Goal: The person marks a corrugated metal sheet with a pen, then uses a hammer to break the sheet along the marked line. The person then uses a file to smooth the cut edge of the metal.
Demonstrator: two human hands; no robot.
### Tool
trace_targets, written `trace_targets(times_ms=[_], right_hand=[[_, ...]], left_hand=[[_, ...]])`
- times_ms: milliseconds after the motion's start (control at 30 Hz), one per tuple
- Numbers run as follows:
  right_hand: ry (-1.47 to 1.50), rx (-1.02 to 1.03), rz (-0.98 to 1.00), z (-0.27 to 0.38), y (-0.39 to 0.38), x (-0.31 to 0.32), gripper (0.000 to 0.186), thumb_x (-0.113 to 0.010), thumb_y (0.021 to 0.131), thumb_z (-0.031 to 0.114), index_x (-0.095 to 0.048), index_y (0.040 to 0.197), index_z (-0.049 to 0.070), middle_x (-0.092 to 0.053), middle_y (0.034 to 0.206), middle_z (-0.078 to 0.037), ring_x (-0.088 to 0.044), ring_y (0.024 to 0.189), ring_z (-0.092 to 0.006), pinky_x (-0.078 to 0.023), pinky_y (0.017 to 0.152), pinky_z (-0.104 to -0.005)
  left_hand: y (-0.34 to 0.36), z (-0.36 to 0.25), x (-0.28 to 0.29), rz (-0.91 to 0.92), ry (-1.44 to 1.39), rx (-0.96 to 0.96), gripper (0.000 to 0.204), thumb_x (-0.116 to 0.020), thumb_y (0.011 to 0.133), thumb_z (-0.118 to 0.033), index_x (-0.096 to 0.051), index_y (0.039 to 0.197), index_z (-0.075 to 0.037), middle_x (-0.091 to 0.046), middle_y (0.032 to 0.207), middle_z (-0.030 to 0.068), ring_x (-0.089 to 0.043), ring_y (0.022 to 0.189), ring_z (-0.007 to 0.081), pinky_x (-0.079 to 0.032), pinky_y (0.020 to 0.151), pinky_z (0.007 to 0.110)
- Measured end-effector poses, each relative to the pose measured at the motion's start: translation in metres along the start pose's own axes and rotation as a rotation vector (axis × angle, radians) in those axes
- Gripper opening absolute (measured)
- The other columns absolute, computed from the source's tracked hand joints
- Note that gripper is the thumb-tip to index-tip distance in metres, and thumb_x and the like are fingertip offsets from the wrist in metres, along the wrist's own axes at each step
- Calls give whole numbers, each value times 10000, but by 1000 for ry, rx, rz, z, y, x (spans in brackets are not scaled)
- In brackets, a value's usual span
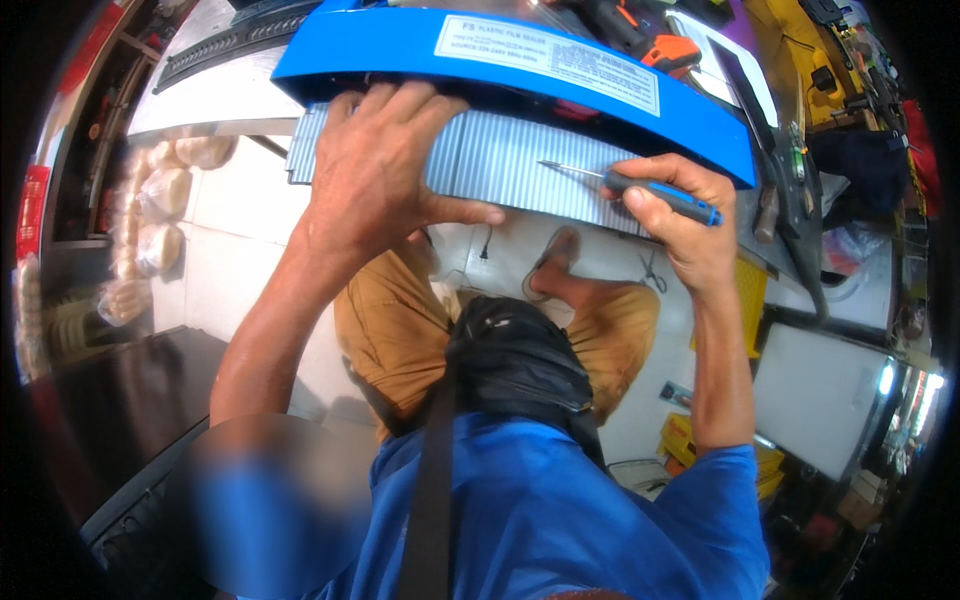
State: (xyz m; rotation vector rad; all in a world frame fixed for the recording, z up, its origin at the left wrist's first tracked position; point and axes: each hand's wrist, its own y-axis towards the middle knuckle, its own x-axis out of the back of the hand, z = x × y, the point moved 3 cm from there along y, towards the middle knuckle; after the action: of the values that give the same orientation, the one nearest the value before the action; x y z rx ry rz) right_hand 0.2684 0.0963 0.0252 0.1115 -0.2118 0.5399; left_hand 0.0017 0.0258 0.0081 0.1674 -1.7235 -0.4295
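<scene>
A blue machine housing (700, 125) with a white label lies across the top of the view, with a ribbed silvery panel (500, 150) along its near side. My left hand (380, 170) grips this panel, fingertips curled at the housing's underside and thumb along the lower edge. My right hand (680, 210) is closed round a screwdriver (665, 198) with a blue and dark grey handle. Its thin shaft points left over the panel; whether the tip touches is unclear.
An orange-and-black tool (665, 55) lies behind the housing. Below are my sandaled foot (555, 255), scissors (650, 275) and a black plug (485, 250). Bagged pale items (160, 250) are at left. A pale panel (815, 395) and yellow crate (750, 310) stand at right.
</scene>
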Motion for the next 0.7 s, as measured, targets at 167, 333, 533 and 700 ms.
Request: trace_targets(times_ms=[167, 333, 533, 700], right_hand=[[16, 12, -18, 1, 1, -2, 240, -756, 886, 106, -743, 1090, -20, -757, 955, -122, -722, 884, -152, -576, 798, -277], [19, 9, 5, -1, 0, 1, 234, -758, 884, 97, -743, 1086, -20, -756, 947, -122, -723, 883, -155, -580, 801, -284], [21, 11, 75, -1, 1, 3, 250, -765, 883, 134, -744, 1078, -21, -758, 952, -125, -721, 878, -156, -580, 795, -283], [66, 75, 16, 8, -10, 3, 306, -740, 904, 162, -720, 1135, -37, -757, 970, -135, -719, 913, -175, -566, 839, -297]], left_hand=[[1, -2, 1, 31, 22, 18, 1035, -862, 453, -737, -684, 1237, -86, -655, 1178, 88, -609, 1125, 276, -471, 987, 463], [0, -1, -1, 22, -1, 14, 1056, -851, 447, -761, -683, 1244, -90, -652, 1180, 91, -599, 1140, 280, -460, 997, 472], [-1, -1, 0, 36, 1, 21, 1077, -841, 457, -775, -676, 1258, -75, -650, 1187, 98, -597, 1140, 288, -450, 1004, 477], [1, -1, 1, 12, -15, 0, 1078, -833, 456, -791, -691, 1236, -60, -660, 1183, 113, -599, 1140, 296, -445, 1002, 478]])
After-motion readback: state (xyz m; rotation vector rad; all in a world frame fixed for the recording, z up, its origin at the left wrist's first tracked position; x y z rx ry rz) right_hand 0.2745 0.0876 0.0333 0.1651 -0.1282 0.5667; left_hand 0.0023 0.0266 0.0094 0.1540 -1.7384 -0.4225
